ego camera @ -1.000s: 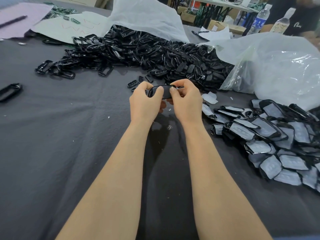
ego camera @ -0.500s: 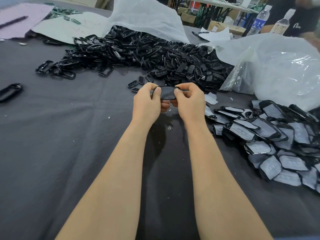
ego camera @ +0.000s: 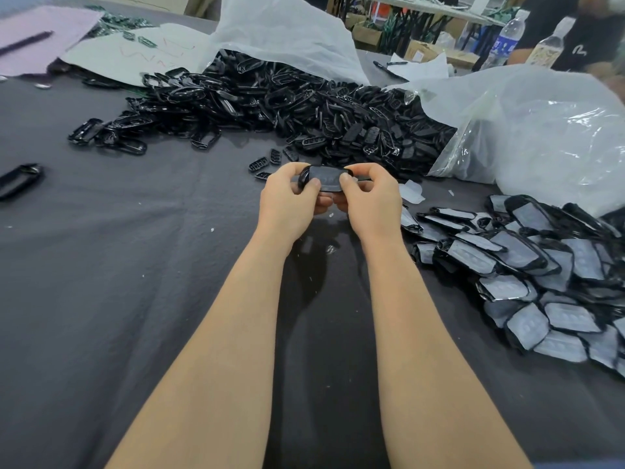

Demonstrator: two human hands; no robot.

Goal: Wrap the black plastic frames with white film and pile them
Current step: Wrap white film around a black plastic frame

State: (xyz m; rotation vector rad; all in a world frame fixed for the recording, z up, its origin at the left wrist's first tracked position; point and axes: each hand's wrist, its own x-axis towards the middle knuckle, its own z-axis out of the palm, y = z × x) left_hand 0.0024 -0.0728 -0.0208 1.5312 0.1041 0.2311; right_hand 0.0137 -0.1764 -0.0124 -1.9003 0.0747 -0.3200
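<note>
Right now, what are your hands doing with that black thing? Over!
Left hand and right hand both pinch one black frame, film across it. Wrapped pile lies at right. Nothing in the way.

Black plastic frame (ego camera: 324,177), film-faced, held level at centre.
Bare frame heap (ego camera: 304,106) behind it; film-wrapped pile (ego camera: 527,265) at right.

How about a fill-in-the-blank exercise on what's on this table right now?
1. The frame is pinched by ____ hands, the left hand and the right hand.
2. The wrapped pile lies on the person's ____ side.
3. The bare frames in the heap are ____ in colour.
Missing words: both; right; black.
</note>
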